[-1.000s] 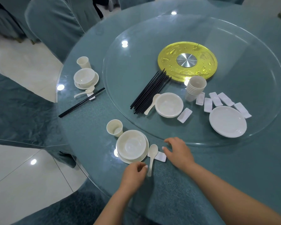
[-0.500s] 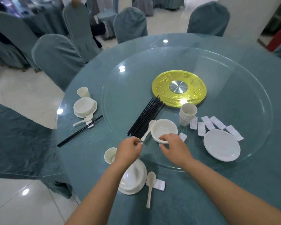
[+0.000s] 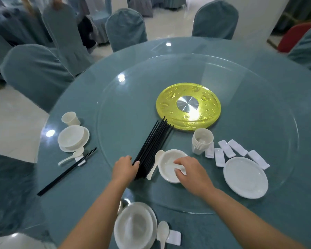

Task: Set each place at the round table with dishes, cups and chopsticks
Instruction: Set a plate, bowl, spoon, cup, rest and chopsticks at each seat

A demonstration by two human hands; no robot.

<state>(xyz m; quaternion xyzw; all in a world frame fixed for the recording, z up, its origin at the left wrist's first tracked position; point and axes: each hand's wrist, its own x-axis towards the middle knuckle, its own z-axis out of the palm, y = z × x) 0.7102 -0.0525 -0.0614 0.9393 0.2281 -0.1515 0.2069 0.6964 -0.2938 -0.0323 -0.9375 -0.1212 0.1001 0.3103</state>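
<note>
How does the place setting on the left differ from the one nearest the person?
The left setting has a pair of black chopsticks laid on its rest; the near setting has none, its rest holding only a spoon. The left setting's cup is in plain view; the near one's is hidden behind the left arm. Both have a white bowl on a plate.

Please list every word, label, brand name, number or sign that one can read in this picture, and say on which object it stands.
None. The white dishes, the stack of cups, the black chopsticks and the chopstick rests carry no print. The yellow disc shows raised patterns, too blurred to tell whether any are characters.
</note>
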